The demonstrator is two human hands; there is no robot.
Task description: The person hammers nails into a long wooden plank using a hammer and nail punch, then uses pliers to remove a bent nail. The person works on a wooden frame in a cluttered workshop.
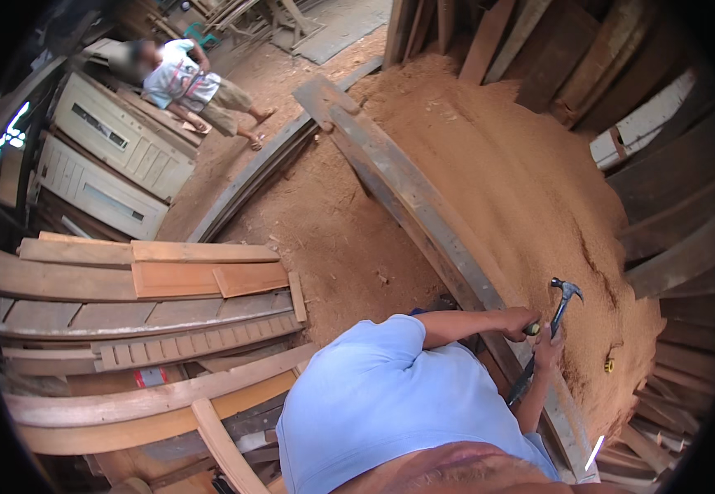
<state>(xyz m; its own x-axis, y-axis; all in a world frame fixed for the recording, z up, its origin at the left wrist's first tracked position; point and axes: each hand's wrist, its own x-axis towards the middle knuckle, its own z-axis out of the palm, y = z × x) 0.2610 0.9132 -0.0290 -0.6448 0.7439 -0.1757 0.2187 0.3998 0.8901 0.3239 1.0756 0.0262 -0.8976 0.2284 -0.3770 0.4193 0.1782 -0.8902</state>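
My left hand (519, 323) is closed round a short tool handle (531, 328) with a yellow-green end; the rest of that tool is hidden. Just beside it, my right hand (548, 349) grips a claw hammer (567, 289) by its shaft. The hammer's metal head points up and away, and its dark grip end reaches down past my wrist. Both hands are above a long, grey-brown wooden beam (432, 218) that runs diagonally from the far middle to the near right. A yellow-and-black object (609, 365), like a small tape measure, lies on the sawdust to the right.
Sawdust (489, 177) heaps up beyond the beam. Dark boards (662, 193) lean along the right side. Stacked planks and panels (201, 280) fill the left. A person (189, 78) stands at the far left near pale doors (123, 136). A second beam (259, 173) crosses the ground.
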